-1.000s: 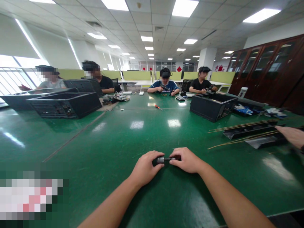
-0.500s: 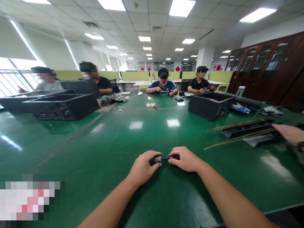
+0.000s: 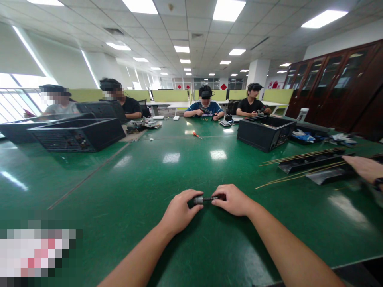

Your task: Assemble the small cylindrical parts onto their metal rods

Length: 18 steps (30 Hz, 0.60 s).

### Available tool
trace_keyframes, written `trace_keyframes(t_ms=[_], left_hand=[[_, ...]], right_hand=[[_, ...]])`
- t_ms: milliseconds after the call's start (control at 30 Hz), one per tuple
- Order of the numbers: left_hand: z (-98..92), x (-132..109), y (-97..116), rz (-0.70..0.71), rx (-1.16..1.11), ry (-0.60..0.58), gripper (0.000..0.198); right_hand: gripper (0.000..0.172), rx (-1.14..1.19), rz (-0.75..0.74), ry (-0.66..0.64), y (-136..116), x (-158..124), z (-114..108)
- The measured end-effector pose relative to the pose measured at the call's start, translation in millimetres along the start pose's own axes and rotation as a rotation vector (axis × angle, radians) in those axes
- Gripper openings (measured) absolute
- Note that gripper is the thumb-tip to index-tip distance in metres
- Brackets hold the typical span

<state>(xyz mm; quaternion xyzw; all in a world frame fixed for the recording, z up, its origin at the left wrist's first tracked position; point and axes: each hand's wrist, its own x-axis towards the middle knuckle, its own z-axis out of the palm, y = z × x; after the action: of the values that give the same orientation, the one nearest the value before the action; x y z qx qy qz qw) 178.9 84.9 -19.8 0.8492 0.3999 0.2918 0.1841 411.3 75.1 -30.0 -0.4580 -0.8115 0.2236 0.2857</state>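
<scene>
Open-plan office: ceiling light panels (image 3: 229, 8) on, dark wooden cabinets (image 3: 335, 85) along the right wall, pale green partitions at the back. Big green table (image 3: 185, 167) fills most of the view, glossy with lamp reflections; four people sit round its far end and far left side. Black computer case (image 3: 77, 135) lies open on the left of the table, a second black case (image 3: 265, 135) on the right, further back. Nearer on the right, black trays (image 3: 311, 161) with thin yellowish rods (image 3: 299, 175) lying along and past them; a co-worker's hand (image 3: 363, 167) is just beside the near tray at the frame edge. Red-handled screwdriver (image 3: 196, 135) lies alone mid-table toward the far end. Near edge, centre: both forearms come in from below and the hands meet low over the table surface, can't tell if they rest on it. Left hand (image 3: 179, 213) curled, thumb and forefinger closed round the silver-grey end of a small cylindrical part (image 3: 205, 199). Right hand (image 3: 235, 200) curled too, fingertips (image 3: 216, 200) pinched on the part's thin dark end, other fingers tucked under. Part sits level between the two hands, axis left-right, only its short middle stretch visible, the rest hidden in the grips
</scene>
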Motion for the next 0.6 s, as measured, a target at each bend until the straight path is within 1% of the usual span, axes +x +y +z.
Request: trace_keyframes(t_ms=[333, 433, 533, 600], left_hand=[[-5.8, 0.6, -4.6, 0.000, 0.020, 0.032, 0.030], [-10.1, 2.6, -10.4, -0.045, 0.021, 0.121, 0.031], [-14.6, 5.2, -18.4, -0.169, -0.028, 0.229, 0.037], [-17.7, 6.9, -22.1, -0.232, -0.106, 0.273, 0.037]], right_hand=[[0.018, -0.029, 0.018, 0.032, 7.6, 0.5, -4.4], [0.018, -0.023, 0.036, 0.028, 9.0, 0.4, -5.4], [0.017, -0.007, 0.043, 0.020, 9.3, 0.2, -5.1], [0.017, -0.002, 0.045, 0.021, 9.2, 0.1, -4.4]])
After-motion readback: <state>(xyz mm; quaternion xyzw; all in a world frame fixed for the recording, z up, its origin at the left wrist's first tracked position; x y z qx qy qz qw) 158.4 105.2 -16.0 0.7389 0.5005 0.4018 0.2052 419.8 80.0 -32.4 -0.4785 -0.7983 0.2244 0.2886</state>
